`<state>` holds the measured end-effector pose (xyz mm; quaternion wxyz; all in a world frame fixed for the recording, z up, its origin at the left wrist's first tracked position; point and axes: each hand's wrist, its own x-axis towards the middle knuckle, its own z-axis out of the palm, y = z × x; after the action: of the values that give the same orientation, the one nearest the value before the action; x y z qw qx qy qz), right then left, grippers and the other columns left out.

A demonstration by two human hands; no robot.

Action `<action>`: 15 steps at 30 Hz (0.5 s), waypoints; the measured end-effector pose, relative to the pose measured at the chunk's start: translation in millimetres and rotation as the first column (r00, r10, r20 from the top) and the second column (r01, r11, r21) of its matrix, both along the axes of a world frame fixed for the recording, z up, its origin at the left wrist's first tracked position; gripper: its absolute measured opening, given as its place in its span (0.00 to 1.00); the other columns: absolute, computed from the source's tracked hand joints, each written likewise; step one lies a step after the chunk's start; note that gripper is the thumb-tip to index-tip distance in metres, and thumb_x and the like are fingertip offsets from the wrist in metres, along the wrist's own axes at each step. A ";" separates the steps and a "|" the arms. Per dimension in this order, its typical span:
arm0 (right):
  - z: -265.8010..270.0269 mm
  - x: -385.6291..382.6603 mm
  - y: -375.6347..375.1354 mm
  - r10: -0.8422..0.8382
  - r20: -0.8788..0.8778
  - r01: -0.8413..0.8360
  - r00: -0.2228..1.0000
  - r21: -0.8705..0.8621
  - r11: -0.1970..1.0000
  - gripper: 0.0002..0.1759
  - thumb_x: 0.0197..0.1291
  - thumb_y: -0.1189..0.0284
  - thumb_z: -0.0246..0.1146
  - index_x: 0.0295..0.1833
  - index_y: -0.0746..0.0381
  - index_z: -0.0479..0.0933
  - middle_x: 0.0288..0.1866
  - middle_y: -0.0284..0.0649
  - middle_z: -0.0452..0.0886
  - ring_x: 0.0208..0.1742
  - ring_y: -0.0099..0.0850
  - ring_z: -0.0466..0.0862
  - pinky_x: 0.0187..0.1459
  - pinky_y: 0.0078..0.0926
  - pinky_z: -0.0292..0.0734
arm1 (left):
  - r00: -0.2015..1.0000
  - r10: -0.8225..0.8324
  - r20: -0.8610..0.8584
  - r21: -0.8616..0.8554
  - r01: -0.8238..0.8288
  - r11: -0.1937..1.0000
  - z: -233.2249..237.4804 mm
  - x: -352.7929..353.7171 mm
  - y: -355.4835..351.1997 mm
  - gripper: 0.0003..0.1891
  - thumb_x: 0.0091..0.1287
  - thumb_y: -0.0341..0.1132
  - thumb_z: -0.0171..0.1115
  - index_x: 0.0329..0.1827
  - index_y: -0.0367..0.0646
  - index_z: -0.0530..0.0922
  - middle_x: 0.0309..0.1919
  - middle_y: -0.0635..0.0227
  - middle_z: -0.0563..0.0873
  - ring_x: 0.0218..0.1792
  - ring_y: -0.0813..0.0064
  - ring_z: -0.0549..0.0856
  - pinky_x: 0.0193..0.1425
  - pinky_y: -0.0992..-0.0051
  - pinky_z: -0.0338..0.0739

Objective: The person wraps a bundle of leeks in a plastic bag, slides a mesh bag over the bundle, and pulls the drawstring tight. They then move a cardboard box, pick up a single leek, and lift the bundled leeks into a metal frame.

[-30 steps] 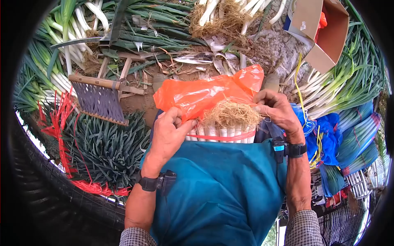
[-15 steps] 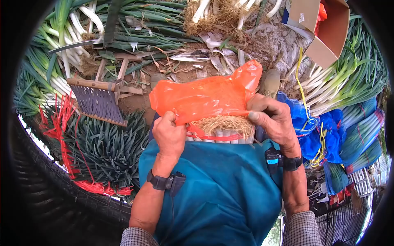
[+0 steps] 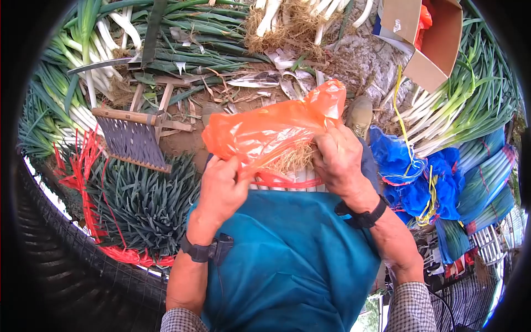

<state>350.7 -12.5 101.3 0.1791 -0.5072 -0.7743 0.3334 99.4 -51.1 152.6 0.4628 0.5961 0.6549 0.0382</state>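
Head view.
- Both hands gripping orange bag [image 3: 265,130]: left hand [image 3: 221,188] pinching lower edge, right hand [image 3: 337,163] clenched on film over roots.
- Bundle [image 3: 289,160] on lap against apron [image 3: 287,260], root end half inside bag mouth, red band [image 3: 287,181] round stalks.
- Risks, as judged: thin film tearing on roots or band under hard pull; bag slipping off if either grip loosens; bundle sliding off lap.
- Containers: box [image 3: 437,55] upper right, orange plastic inside; blue bags [image 3: 412,177] at right, green bundles inside.

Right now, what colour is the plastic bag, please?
The bag is orange, clearest in the head view.
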 end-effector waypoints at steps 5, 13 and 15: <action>11.2 0.9 -8.0 0.042 -0.028 -0.041 0.999 0.020 0.999 0.16 0.38 0.82 0.69 0.35 0.62 0.74 0.28 0.41 0.74 0.31 0.43 0.76 0.36 0.41 0.74 | 0.981 -0.091 -0.170 0.097 0.109 0.989 -8.9 10.4 -18.9 0.11 0.57 0.38 0.73 0.34 0.41 0.84 0.27 0.57 0.86 0.35 0.52 0.85 0.51 0.59 0.78; 30.7 14.9 -16.4 0.260 -0.114 -0.268 0.959 -0.054 0.962 0.12 0.45 0.77 0.66 0.38 0.61 0.75 0.30 0.36 0.73 0.34 0.36 0.76 0.46 0.41 0.75 | 0.938 0.110 -0.329 0.122 -0.074 0.990 -23.9 14.7 -30.9 0.07 0.57 0.32 0.69 0.28 0.41 0.79 0.27 0.55 0.86 0.35 0.50 0.85 0.56 0.57 0.76; 29.8 13.6 -14.8 0.274 -0.101 -0.280 0.956 -0.057 0.958 0.12 0.45 0.76 0.66 0.38 0.61 0.75 0.29 0.36 0.73 0.34 0.36 0.76 0.46 0.40 0.75 | 0.961 0.074 -0.268 0.075 -0.056 0.996 -17.7 11.1 -31.9 0.08 0.59 0.35 0.69 0.32 0.40 0.79 0.28 0.56 0.87 0.36 0.50 0.84 0.62 0.54 0.71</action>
<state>364.3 -27.3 131.1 0.1479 -0.3838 -0.8164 0.4054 110.4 -83.0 135.0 0.3475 0.5891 0.7294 -0.0066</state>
